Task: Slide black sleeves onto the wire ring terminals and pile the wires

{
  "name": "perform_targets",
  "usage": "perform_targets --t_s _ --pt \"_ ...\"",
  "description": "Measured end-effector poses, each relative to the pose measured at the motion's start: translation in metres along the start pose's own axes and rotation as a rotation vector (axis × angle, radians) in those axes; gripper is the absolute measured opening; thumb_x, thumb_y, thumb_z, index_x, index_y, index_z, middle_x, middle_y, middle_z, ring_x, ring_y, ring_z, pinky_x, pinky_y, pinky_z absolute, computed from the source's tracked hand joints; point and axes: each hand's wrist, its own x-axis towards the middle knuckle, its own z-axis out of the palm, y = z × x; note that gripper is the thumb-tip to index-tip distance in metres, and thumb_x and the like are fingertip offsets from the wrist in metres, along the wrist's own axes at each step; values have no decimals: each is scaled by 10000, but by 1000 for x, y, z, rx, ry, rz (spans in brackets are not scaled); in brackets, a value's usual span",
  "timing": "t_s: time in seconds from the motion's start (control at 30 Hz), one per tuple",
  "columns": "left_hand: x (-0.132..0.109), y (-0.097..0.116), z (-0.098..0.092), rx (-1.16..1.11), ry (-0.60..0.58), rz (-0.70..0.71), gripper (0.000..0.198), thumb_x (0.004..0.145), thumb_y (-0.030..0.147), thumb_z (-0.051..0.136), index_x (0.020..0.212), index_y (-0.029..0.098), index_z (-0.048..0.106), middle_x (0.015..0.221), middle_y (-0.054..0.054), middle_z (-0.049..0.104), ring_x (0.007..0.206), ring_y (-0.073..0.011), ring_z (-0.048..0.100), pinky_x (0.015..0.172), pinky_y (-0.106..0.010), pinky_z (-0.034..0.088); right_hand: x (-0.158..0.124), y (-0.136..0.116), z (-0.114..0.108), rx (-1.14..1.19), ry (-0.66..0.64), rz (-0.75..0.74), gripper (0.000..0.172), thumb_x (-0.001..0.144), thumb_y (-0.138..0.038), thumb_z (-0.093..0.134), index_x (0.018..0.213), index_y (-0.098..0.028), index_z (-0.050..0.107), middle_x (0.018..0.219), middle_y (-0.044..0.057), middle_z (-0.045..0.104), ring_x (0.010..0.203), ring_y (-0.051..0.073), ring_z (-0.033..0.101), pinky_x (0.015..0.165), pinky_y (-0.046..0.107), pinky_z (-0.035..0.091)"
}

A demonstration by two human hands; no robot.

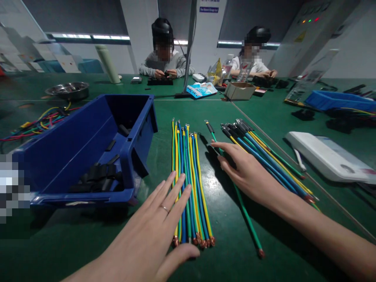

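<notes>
My left hand (155,215) lies with fingers spread over a row of yellow, green and blue cables (187,156). Those cables have metal lugs at their far ends and bare copper at the near ends. My right hand (245,168) pinches a single green cable (243,207) between thumb and fingers, near its far end. A black sleeve (209,126) covers that end below the lug; frayed copper shows at the other. Beyond my right wrist, partly hidden by it, rests a second group of cables (270,160) with black sleeves on their far ends.
On the left, a blue bin (136,156) holds loose black sleeves (101,172). A white device (329,156) lies at right. Behind are a metal bowl (69,90), a green bottle (108,64), a cardboard box (239,91) and a metal stand (188,51). Two people sit across the table.
</notes>
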Motion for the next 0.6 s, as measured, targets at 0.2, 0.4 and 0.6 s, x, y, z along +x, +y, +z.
perform_targets --t_s 0.2,0.4,0.6 --pt "0 -1 -1 -44 31 0 732 887 530 565 1500 254 275 1558 -72 252 1431 -311 261 1144 -503 306 -1 -2 -4 -217 -24 -82 349 975 -280 412 1291 -180 520 1362 168 477 1234 287 460 991 504 427" --pt "-1 -3 4 27 43 48 731 895 552 531 1501 224 286 1559 -86 253 1428 -316 272 1133 -494 326 -5 -22 -15 -271 -155 -72 199 962 -251 421 979 -172 603 922 84 578 850 213 515 763 366 445" --pt "4 -7 6 121 40 85 750 900 559 507 1504 171 290 1562 -121 248 1420 -334 289 1105 -493 367 -1 -21 -16 -431 -157 -2 225 951 -222 413 866 -149 608 847 86 601 818 221 528 749 357 410"
